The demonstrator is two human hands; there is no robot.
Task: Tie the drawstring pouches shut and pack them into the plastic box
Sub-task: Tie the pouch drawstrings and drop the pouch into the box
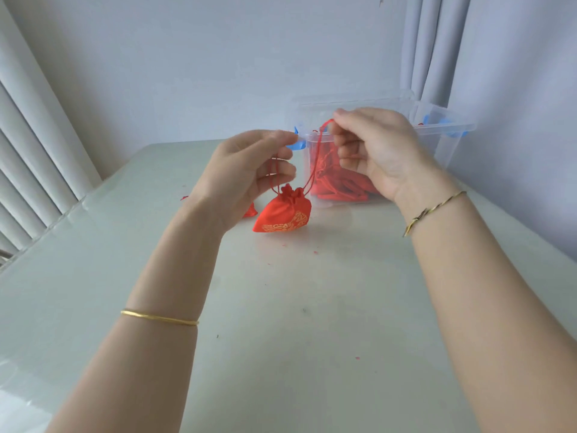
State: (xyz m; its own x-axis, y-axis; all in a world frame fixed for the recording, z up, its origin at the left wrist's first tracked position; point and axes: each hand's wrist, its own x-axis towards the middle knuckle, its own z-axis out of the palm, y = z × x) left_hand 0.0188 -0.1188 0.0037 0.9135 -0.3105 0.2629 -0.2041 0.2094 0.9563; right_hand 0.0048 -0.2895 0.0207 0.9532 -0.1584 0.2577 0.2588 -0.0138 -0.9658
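Head view: left hand (249,173) and right hand (374,151) each pinch a red cord (319,157). The cinched pouch (284,214) hangs below them, low over the table (281,307), just before the box (443,151), where red pouches (337,185) lie.

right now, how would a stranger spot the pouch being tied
On the pale table, look before the clear plastic box. The left hand and right hand hold a red gold-printed pouch by its cords; the other red pouches lie unheld.
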